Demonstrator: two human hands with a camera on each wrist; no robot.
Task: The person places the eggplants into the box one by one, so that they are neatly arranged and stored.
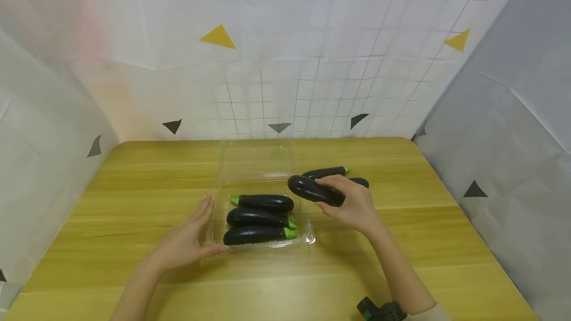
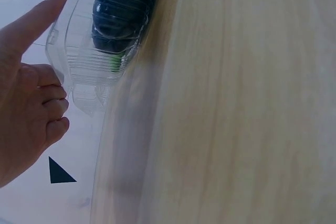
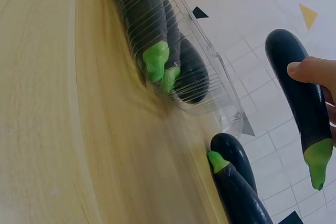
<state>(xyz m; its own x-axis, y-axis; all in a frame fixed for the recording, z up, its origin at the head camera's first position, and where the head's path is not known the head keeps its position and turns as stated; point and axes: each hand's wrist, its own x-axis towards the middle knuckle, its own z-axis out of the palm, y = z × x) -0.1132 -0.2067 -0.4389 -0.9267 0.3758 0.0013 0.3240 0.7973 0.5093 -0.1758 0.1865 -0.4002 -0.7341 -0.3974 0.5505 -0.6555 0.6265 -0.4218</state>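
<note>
A clear plastic clamshell box [image 1: 308, 222] lies on the table with its lid [image 1: 257, 157] folded back. Inside it are three dark eggplants [image 1: 255, 218] with green caps, lying side by side. My left hand [image 1: 189, 239] rests against the box's left side, fingers straight along the wall and thumb at the front corner. To the right of the box, my right hand [image 1: 350, 202] grips another eggplant [image 3: 296, 90] above the table, thumb on one side and fingers on the other. Beyond that hand lie two more eggplants [image 1: 325, 172] on the table, one partly hidden by it.
The wooden table [image 1: 134, 202] carries the box and eggplants. White sheeting [image 1: 276, 24] with yellow and dark triangles and grid lines stands along the back and both sides. A dark wrist device [image 1: 381, 309] sits at my right forearm.
</note>
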